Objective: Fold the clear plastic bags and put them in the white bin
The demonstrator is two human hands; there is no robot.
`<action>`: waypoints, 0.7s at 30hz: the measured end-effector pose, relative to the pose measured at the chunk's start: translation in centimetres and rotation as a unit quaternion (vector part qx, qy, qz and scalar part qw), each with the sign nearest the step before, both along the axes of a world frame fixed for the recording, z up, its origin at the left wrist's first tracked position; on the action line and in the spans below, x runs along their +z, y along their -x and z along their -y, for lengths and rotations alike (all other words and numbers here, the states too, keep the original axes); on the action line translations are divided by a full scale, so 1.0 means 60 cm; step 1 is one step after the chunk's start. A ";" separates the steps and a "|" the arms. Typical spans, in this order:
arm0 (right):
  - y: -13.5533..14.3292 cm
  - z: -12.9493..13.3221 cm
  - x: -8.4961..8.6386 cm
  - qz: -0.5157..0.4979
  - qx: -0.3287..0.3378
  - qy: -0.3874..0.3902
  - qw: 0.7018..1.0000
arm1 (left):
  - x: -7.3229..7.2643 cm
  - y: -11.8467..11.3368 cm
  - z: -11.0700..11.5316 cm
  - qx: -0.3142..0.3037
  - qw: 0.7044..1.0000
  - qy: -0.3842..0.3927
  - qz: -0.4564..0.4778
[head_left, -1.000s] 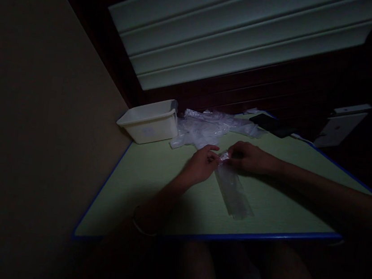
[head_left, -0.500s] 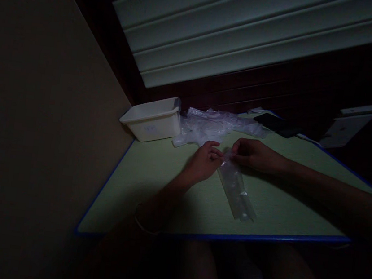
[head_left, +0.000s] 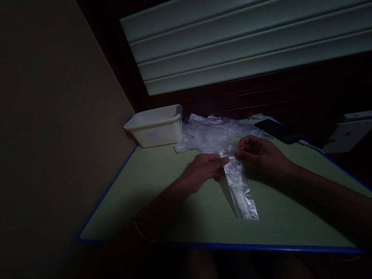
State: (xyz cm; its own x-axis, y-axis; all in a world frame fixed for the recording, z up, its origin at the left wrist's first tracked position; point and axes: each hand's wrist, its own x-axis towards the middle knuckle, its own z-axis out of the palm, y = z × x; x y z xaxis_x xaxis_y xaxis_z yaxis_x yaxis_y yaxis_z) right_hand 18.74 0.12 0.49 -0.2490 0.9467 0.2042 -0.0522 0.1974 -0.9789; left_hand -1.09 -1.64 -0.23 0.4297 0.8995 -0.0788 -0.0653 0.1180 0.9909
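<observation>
From here I see one clear plastic sleeve (head_left: 239,187) spread long on the near side of the hands, its top pinched between left hand (head_left: 204,169) thumb and fingers and the right hand's (head_left: 261,155) closed fingertips, while a rumpled plastic heap (head_left: 207,132) lies loose beyond both.

1. The surface (head_left: 153,185) is pale green, with blue edging (head_left: 261,248).
2. A cream-white open bin (head_left: 159,135) stands upright at its back left corner, a small label (head_left: 153,136) on the near side.
3. Crumpled clear plastic (head_left: 207,131) lies in a loose heap just beside the bin, along the back.
4. A dark, flat object (head_left: 275,129) lies farther right; its kind is too dim to tell.
5. A clear plastic strip (head_left: 241,192) extends over the middle; contact underneath is unclear.
</observation>
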 end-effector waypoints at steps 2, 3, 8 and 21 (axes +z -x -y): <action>0.000 -0.001 0.001 -0.002 0.002 0.004 1.000 | -0.001 -0.002 0.002 0.004 1.000 0.008 0.012; 0.000 0.000 0.002 -0.002 0.003 0.007 1.000 | -0.001 -0.003 0.003 0.008 1.000 0.009 0.016; 0.001 0.012 0.009 0.006 0.012 0.036 0.999 | 0.006 -0.010 0.010 0.030 1.000 0.006 0.002; 0.007 0.028 0.013 0.020 0.068 0.079 0.994 | 0.006 -0.016 0.016 0.000 1.000 -0.010 -0.006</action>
State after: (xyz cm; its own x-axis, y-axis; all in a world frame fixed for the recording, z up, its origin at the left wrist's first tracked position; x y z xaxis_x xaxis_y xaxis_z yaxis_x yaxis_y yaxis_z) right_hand 18.32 -1.58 1.27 -0.3817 0.9233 0.0434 -0.0278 0.0355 -0.9990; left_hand -0.15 -2.63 0.10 0.4295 0.9007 -0.0662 -0.0527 0.0982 0.9938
